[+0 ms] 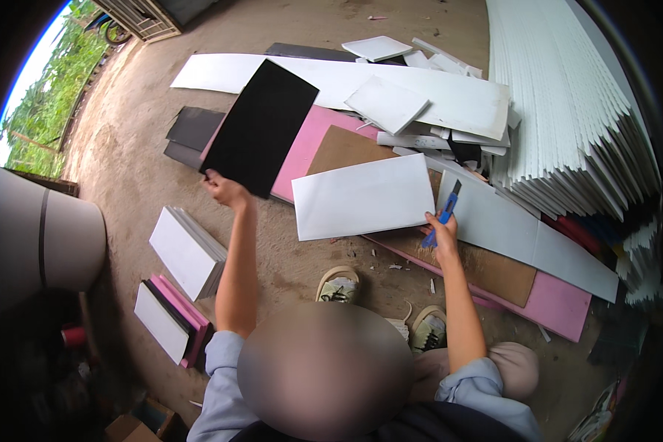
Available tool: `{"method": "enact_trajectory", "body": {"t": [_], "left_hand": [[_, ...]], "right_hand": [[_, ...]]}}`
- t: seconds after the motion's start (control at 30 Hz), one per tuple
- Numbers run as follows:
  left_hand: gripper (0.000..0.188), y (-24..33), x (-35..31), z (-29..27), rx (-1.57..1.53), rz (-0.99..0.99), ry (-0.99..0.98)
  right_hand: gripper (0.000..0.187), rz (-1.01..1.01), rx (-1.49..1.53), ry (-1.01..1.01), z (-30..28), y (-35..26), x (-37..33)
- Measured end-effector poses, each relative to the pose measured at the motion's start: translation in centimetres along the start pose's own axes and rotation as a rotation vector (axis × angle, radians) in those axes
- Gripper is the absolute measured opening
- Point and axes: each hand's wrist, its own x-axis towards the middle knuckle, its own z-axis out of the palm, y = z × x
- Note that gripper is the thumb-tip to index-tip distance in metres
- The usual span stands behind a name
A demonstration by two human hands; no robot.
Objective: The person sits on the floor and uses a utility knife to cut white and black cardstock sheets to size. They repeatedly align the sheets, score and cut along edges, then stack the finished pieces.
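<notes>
Above the pink board (313, 140), your left hand (225, 189) pinched a black sheet (261, 125); your right hand (440, 234) apparently gripped the knife (444, 214), best kept low.

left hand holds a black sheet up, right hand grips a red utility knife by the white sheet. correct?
Not quite. The utility knife is blue, not red. The head view shows the right hand gripping it at the edge of the white sheet. The rest holds: the left hand holds the black sheet up by its lower corner.
</notes>
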Motion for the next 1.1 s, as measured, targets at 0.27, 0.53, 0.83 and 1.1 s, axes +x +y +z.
{"method": "enact_trajectory", "body": {"t": [0.27,0.53,0.83,1.1], "left_hand": [[0.036,-1.7,2.9,-4.8,0.256,-0.104,-0.379],[0.036,-6.7,-2.5,-4.2,0.387,-0.297,-0.471],[0.042,-6.8,-6.2,-4.8,0.787,0.193,-0.717],[0.038,-5.6,-6.7,-7.9,0.692,0.077,-0.786]], "right_hand": [[0.038,-0.234,-1.025,0.195,5.1,1.2,2.4],[0.032,-0.351,-1.432,0.332,4.9,-3.2,1.2],[0.030,-0.497,-1.172,-0.079,7.0,-1.6,3.4],[0.033,-0.479,-1.075,-0.130,6.6,-0.4,5.1]]}}
